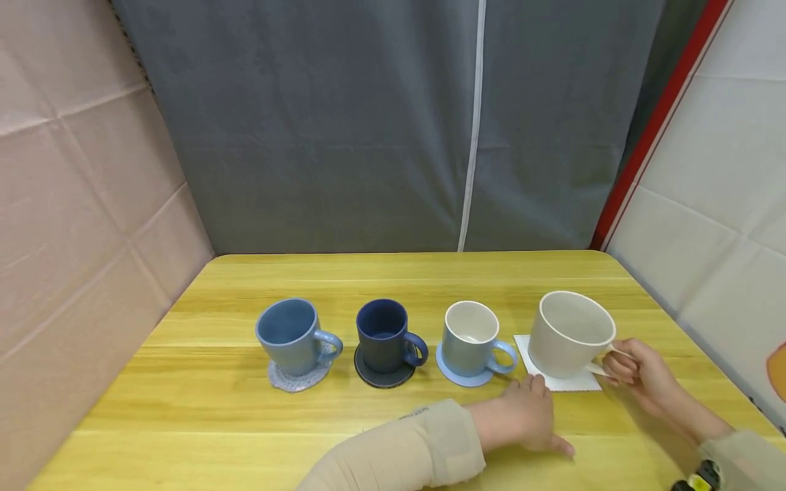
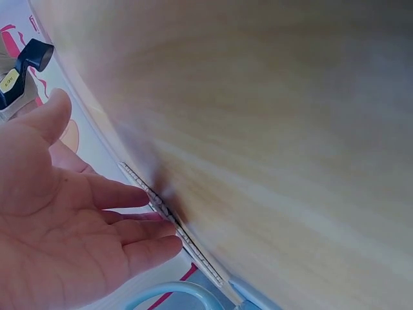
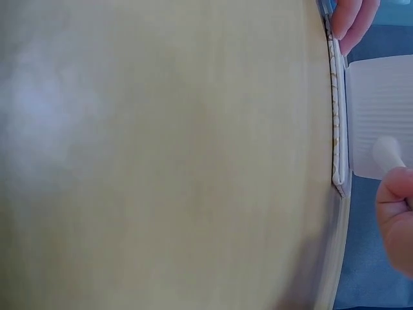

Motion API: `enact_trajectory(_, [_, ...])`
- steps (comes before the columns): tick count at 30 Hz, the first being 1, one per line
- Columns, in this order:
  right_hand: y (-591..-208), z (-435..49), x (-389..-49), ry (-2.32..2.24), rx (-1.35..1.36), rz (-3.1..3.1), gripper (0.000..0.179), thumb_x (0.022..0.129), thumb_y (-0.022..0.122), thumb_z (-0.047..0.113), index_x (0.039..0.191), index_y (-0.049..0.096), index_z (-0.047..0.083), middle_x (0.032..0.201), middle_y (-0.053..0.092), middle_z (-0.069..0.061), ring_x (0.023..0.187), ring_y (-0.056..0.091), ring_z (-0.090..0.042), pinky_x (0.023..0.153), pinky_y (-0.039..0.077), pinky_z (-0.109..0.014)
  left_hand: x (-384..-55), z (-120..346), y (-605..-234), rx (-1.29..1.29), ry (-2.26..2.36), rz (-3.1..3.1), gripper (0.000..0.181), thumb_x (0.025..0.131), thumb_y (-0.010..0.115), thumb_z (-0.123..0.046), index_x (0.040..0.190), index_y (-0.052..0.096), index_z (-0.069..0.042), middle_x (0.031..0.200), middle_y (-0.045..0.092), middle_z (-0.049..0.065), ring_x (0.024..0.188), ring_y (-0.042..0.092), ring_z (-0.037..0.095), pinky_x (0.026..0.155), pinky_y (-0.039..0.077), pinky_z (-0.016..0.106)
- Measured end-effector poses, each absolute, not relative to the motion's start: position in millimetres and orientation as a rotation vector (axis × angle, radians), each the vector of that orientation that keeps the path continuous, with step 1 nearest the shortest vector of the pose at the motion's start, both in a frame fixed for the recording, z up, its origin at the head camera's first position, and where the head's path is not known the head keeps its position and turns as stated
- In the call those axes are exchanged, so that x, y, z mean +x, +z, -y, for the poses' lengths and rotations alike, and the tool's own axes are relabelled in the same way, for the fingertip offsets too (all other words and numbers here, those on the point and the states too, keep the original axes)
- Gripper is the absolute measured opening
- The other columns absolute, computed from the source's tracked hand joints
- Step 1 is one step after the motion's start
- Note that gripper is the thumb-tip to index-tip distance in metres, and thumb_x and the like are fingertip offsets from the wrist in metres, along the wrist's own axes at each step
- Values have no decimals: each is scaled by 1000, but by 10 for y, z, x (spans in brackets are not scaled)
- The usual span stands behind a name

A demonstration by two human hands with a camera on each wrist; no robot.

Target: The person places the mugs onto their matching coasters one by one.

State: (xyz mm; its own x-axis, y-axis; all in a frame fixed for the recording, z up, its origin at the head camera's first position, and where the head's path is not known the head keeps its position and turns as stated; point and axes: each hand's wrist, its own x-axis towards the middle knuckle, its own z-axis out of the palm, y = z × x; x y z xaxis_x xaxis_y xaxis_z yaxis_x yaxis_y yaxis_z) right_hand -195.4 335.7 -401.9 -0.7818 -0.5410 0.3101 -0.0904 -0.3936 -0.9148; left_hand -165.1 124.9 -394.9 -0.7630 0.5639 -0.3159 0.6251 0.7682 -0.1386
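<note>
A large white mug [image 1: 559, 351] stands upright over a square white coaster [image 1: 574, 384] at the right of the row. My right hand [image 1: 645, 375] pinches its handle between curled fingers and thumb; the right wrist view shows this hand [image 3: 397, 216] beside the ribbed mug wall [image 3: 381, 97]. My left hand [image 1: 527, 414] reaches across with fairly straight fingers at the coaster's near left edge. In the left wrist view its palm [image 2: 64, 226] shows, thumb apart, fingertips along the coaster's thin edge [image 2: 206, 265].
Left of the white mug stand a pale blue and white mug [image 1: 465, 344] on a light blue coaster [image 1: 462, 379], a navy mug [image 1: 377, 344] on a dark coaster [image 1: 383, 380], and a blue mug [image 1: 291, 348] on a grey-blue coaster [image 1: 295, 382]. A grey curtain [image 1: 338, 136] hangs behind the table.
</note>
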Motion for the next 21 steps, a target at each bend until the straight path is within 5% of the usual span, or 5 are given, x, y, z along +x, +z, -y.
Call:
enact_trajectory(13, [-4010, -3373, -1953, -2221, -888, -1527, 43, 89, -10, -5, 57, 16, 5, 49, 15, -8, 43, 12, -25, 49, 12, -39, -1641, -1252, -3942, 916, -354, -2713, 87, 71, 37, -80, 141, 33, -28, 142, 27, -10, 132, 26, 4, 106, 27, 22])
enact_trajectory(21, [-3971, -3451, -1996, -2027, -845, -1762, 36, 96, 2, 1, 65, 20, 5, 59, 21, -8, 55, 22, -26, 59, 19, -39, -1686, -1222, -3954, 887, -285, -2682, 86, 73, 36, -79, 143, 28, -29, 150, 19, -9, 137, 19, 6, 109, 23, 24])
